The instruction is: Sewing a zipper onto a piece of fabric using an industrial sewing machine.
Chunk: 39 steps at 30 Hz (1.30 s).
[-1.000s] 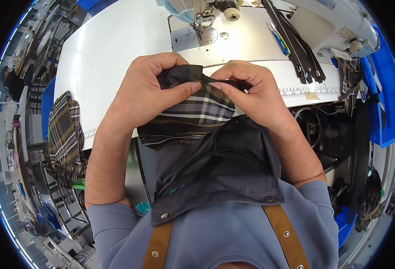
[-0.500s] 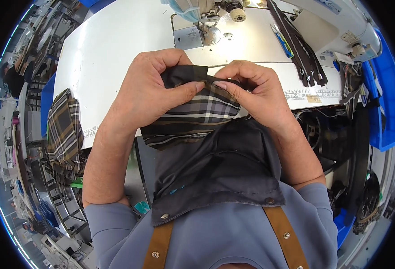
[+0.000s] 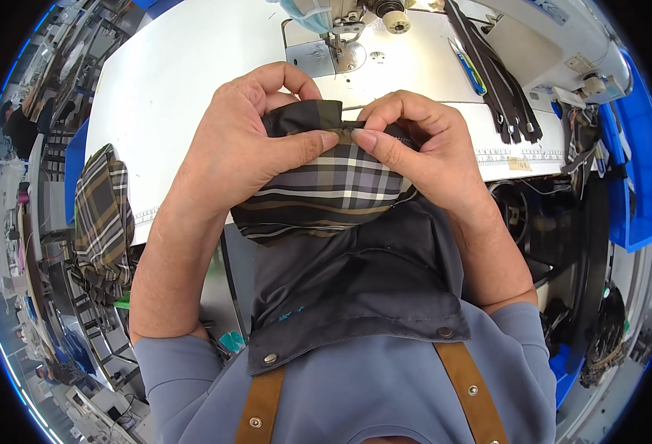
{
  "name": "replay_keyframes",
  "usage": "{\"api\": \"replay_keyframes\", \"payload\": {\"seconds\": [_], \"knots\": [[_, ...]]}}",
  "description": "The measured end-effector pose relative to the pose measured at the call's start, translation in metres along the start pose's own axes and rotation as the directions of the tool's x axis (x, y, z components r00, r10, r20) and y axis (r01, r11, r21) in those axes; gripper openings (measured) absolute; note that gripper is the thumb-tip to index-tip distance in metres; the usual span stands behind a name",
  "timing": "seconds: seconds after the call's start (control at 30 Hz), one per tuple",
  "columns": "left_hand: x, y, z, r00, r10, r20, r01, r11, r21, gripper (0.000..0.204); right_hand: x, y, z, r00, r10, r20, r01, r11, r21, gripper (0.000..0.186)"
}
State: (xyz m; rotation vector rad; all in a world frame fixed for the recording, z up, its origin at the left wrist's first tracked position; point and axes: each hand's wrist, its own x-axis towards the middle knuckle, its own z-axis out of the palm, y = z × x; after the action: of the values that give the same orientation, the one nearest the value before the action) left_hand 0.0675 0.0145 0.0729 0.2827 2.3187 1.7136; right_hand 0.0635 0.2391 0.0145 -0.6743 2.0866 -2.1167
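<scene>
Between my two hands is a plaid fabric piece [image 3: 340, 177] in black, brown, grey and white, with a dark band along its upper edge. My left hand [image 3: 259, 137] pinches that edge, thumb on the near side and fingers behind the cloth. Close beside it, my right hand [image 3: 418, 144] grips the same edge, its thumb tip almost meeting the left thumb. The fabric's lower part hangs over the table's front edge, above my dark apron [image 3: 355, 274]. Fingertips behind the cloth are partly hidden.
A sewing machine's needle and presser foot [image 3: 335, 48] stand beyond my hands. To the right lie dark zippers [image 3: 507, 89] and a blue-green thread snipper [image 3: 468, 66]. More plaid pieces [image 3: 104, 207] hang at the table's left edge. Blue bins [image 3: 625, 192] stand far right.
Both hands have risen slightly with the fabric. The right thumb has shifted along the edge, and more of the plaid front now faces me.
</scene>
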Motion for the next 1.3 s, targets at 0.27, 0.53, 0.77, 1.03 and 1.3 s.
{"api": "replay_keyframes", "payload": {"seconds": [0.27, 0.53, 0.77, 1.03, 1.3], "knots": [[-0.002, 0.0, 0.0, 1.0, -0.014, 0.0, 0.014, 0.998, -0.061, 0.038, 0.001, -0.005, 0.002, 0.999, 0.032, -0.019, -0.03, 0.998, 0.06, 0.013], [-0.002, 0.0, 0.001, 1.0, -0.027, -0.01, 0.027, 0.999, -0.038, 0.034, 0.001, -0.008, 0.003, 0.999, 0.032, -0.039, -0.031, 0.999, 0.036, 0.014], [-0.002, 0.002, 0.002, 1.0, -0.023, -0.008, 0.023, 0.999, -0.033, 0.035, 0.001, -0.008, 0.003, 0.999, -0.015, -0.041, 0.015, 1.0, -0.018, 0.014], [-0.002, 0.003, -0.001, 0.999, -0.045, 0.014, 0.045, 0.999, 0.029, 0.029, 0.001, -0.009, 0.005, 0.999, 0.04, -0.036, -0.037, 0.997, 0.061, 0.014], [-0.004, 0.007, 0.001, 0.994, -0.107, 0.017, 0.106, 0.993, 0.056, 0.019, 0.001, -0.007, 0.004, 0.999, -0.002, -0.045, 0.005, 0.998, 0.057, 0.013]]}}
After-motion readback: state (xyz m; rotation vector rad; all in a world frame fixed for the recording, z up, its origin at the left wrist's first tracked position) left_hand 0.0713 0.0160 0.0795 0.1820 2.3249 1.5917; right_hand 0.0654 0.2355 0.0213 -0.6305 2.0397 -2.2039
